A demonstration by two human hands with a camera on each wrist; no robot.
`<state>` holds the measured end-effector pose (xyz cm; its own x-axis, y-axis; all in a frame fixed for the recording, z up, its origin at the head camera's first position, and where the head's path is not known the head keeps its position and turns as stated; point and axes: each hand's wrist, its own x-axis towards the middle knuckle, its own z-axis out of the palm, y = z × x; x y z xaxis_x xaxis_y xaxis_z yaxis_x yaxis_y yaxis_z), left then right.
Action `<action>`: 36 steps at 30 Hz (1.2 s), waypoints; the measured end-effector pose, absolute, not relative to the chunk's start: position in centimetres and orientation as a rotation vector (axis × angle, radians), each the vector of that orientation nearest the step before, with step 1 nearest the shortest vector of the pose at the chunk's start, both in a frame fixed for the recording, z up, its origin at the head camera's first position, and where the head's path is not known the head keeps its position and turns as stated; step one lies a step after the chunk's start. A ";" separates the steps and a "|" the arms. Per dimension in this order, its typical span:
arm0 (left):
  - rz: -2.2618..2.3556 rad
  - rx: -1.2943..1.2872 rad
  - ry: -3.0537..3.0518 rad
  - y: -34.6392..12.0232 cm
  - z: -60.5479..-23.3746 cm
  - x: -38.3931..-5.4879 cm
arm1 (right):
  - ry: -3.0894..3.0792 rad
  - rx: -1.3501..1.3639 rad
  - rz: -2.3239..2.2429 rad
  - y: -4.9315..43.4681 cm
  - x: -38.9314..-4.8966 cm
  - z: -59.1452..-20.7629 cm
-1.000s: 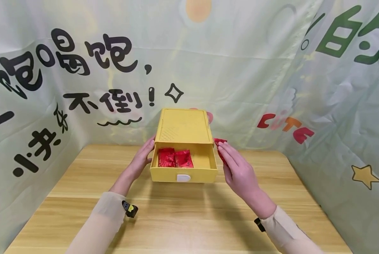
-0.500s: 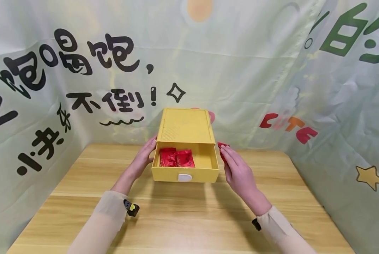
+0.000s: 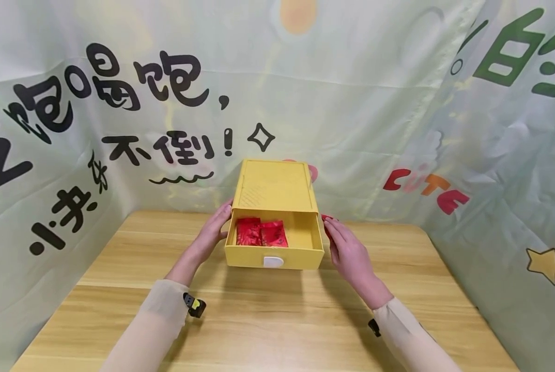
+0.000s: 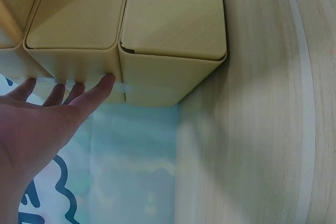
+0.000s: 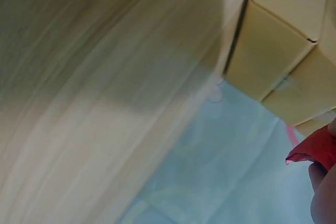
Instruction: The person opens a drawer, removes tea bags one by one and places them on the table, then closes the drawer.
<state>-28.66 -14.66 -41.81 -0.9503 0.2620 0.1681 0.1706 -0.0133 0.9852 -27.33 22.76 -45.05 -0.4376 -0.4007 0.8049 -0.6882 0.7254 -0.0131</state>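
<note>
Red packet [image 5: 316, 148] | pinched between right fingers [image 3: 340, 231] | left fingers [image 4: 97, 94] extended, touching yellow drawers [image 3: 277, 185]

Pale green fabric backdrop [image 3: 324, 113]: bold black lettering [image 3: 112, 95], "饱喝饱," above "不倒!", leading character cut off; "小快乐" at left; large green character "的" [image 3: 493, 77] at upper right; red, pink and orange word "CUTE" [image 3: 434, 182] below. Glossy red rectangular packets [image 3: 274, 234]: markings too small to read.

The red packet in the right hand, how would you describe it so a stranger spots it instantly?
On the wooden table, find the yellow box with an open drawer. At its right side is the person's right hand, holding the red packet. Two similar packets lie inside the drawer; this one is held outside.
</note>
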 end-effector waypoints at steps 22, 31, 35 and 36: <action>2.148 0.489 2.153 -14.5 -41.7 -28.6 | -2.346 0.805 0.442 23.4 -31.3 -47.9; 2.142 0.480 2.156 -14.5 -41.7 -28.6 | -2.440 0.819 0.418 23.4 -32.7 -48.0; 2.133 0.481 2.169 -14.6 -41.7 -28.6 | -2.442 0.848 0.432 23.4 -33.3 -48.5; 2.133 0.477 2.172 -14.6 -41.7 -28.6 | -2.442 0.852 0.438 23.4 -33.5 -48.6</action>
